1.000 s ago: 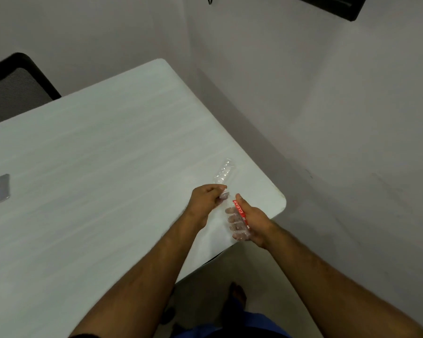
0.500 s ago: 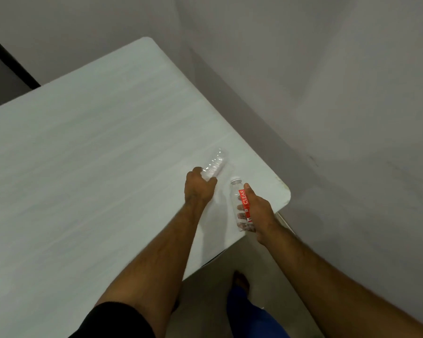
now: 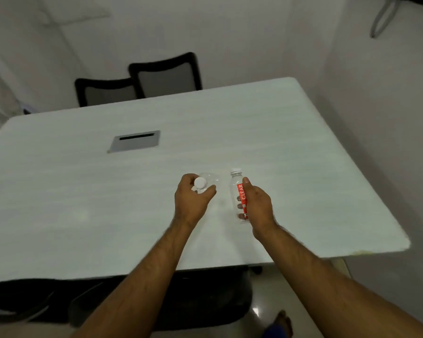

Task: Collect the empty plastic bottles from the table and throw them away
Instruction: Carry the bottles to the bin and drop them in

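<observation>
My left hand (image 3: 193, 198) grips a clear unlabelled plastic bottle (image 3: 209, 179) near its white cap, which points toward me; most of its body is hidden behind the fingers. My right hand (image 3: 257, 203) holds a second clear bottle with a red label (image 3: 238, 191) and a white cap, upright and slightly tilted. Both bottles are held above the white table (image 3: 303, 167), near its front right part, a short gap between them.
A grey cable hatch (image 3: 134, 140) is set into the tabletop at the middle left. Two black chairs (image 3: 165, 74) stand behind the far edge. A dark chair (image 3: 156, 301) sits under the near edge. White walls close in on the right.
My left hand has picked the clear bottle up off the table. The view has swung left, so more of the table, the hatch and the far chairs now show.
</observation>
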Motion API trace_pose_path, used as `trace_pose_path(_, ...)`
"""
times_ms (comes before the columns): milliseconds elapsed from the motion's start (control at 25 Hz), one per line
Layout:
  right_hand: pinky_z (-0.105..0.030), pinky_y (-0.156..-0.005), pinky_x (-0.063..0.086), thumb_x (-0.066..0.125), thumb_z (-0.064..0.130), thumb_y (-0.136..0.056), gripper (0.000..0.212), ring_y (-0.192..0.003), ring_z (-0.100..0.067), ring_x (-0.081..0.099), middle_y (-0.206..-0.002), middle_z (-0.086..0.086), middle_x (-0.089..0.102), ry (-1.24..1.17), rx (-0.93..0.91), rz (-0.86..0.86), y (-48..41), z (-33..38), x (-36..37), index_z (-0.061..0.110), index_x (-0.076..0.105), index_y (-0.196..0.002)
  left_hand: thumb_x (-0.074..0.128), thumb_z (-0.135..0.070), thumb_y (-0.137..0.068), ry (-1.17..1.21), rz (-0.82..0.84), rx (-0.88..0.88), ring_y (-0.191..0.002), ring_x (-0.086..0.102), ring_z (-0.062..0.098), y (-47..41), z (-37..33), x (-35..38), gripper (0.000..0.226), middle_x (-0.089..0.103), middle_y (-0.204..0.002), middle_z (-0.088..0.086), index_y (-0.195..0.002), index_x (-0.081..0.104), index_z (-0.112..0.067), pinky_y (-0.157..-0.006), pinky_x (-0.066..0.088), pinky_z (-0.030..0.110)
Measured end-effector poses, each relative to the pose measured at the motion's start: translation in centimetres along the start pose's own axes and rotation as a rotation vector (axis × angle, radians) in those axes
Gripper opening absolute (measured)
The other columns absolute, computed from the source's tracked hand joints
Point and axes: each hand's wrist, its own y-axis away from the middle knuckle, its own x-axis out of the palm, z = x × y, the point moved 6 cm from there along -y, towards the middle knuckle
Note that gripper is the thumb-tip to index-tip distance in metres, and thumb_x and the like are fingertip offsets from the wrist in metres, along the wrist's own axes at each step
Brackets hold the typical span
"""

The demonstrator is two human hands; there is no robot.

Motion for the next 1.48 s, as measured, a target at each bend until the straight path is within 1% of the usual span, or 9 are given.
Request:
trace_pose_path(160,-0.028,-0.057,0.051,0.048,0.055,-0.099,0.047,-0.072,-0.017,0.061,-0.083,-0.004,0.065,0.052,-0.051,0.190,4.5,1.3,13.1,0.011,0.065,-0.099,0.072,-0.018,-0.080,0.117,-0.145,-0.024,-0.083,0.058,0.007,0.8,1.8,-14.3,0.034,0.062,-0.097,-0.006,-0.110,0.056,-0.019,-0.067,0.044,0.014)
trace_pose_path(280,-0.029,-0.058,0.052,0.048,0.058,-0.097,0.043,-0.075,-0.017,0.061,-0.086,-0.005,0.065,0.101,-0.082,0.343,9.2,2.3,24.9,0.018,0.061,-0.089,0.069,-0.023,-0.082,0.241,-0.336,-0.088,-0.079,0.058,0.014,1.4,5.2,-26.6,0.028,0.060,-0.088,-0.005,-0.107,0.059,-0.020,-0.071,0.050,0.024)
trace_pose_path(440,-0.033,-0.066,0.057,0.050,0.060,-0.096,0.039,-0.077,-0.019,0.064,-0.089,-0.005,0.068,0.167,-0.077,0.560,14.6,2.3,38.6,0.023,0.063,-0.089,0.070,-0.026,-0.081,0.336,-0.498,-0.177,-0.088,0.065,0.021,1.7,10.2,-39.6,0.028,0.067,-0.099,0.002,-0.106,0.059,-0.019,-0.075,0.057,0.037)
trace_pose_path(560,-0.034,-0.070,0.058,0.050,0.059,-0.096,0.039,-0.080,-0.020,0.068,-0.092,-0.006,0.070,0.220,-0.097,0.711,17.5,2.2,48.1,0.022,0.063,-0.090,0.070,-0.026,-0.084,0.386,-0.609,-0.206,-0.089,0.068,0.022,1.3,13.5,-47.7,0.027,0.070,-0.102,0.007,-0.106,0.056,-0.020,-0.061,0.051,0.029)
trace_pose_path(800,-0.030,-0.066,0.054,0.050,0.058,-0.096,0.036,-0.085,-0.018,0.069,-0.096,-0.003,0.070,0.315,-0.118,0.952,23.6,-0.2,66.4,0.025,0.062,-0.098,0.071,-0.048,-0.081,0.484,-0.859,-0.343,-0.080,0.070,0.024,2.8,21.0,-62.5,0.050,0.071,-0.102,0.011,-0.117,0.058,-0.016,-0.066,0.060,0.038)
trace_pose_path(960,-0.030,-0.072,0.056,0.050,0.060,-0.095,0.041,-0.089,-0.020,0.071,-0.100,-0.004,0.071,0.390,-0.138,1.104,30.4,-2.8,79.2,0.023,0.063,-0.108,0.056,-0.060,-0.088,0.553,-0.984,-0.386,-0.067,0.064,0.020,4.7,26.8,-73.6,0.049,0.067,-0.082,0.006,-0.104,0.063,-0.014,-0.056,0.056,0.033)
trace_pose_path(1120,-0.028,-0.070,0.056,0.050,0.059,-0.095,0.040,-0.083,-0.018,0.070,-0.097,-0.003,0.070,0.402,-0.188,1.155,35.2,-5.8,90.4,0.023,0.061,-0.107,0.044,-0.052,-0.097,0.571,-1.014,-0.428,-0.079,0.061,0.019,4.1,33.7,-82.5,0.032,0.063,-0.096,0.006,-0.109,0.057,-0.025,-0.070,0.057,0.035)
trace_pose_path(1320,-0.028,-0.063,0.051,0.046,0.059,-0.097,0.040,-0.084,-0.015,0.066,-0.097,-0.003,0.067,0.467,-0.144,1.145,43.7,-10.4,108.4,0.022,0.059,-0.107,0.055,-0.044,-0.092,0.563,-0.974,-0.448,-0.068,0.056,0.016,2.3,43.2,-100.2,0.033,0.060,-0.087,0.005,-0.111,0.059,-0.017,-0.061,0.050,0.031)
trace_pose_path(1480,-0.041,-0.082,0.058,0.046,0.061,-0.096,0.048,-0.095,-0.021,0.069,-0.107,-0.006,0.069,0.402,-0.120,1.083,46.5,-11.3,120.1,0.019,0.059,-0.117,0.068,-0.036,-0.088,0.553,-0.913,-0.453,-0.088,0.065,0.017,-1.5,47.2,-111.9,0.034,0.067,-0.102,0.002,-0.117,0.056,-0.021,-0.076,0.056,0.036)
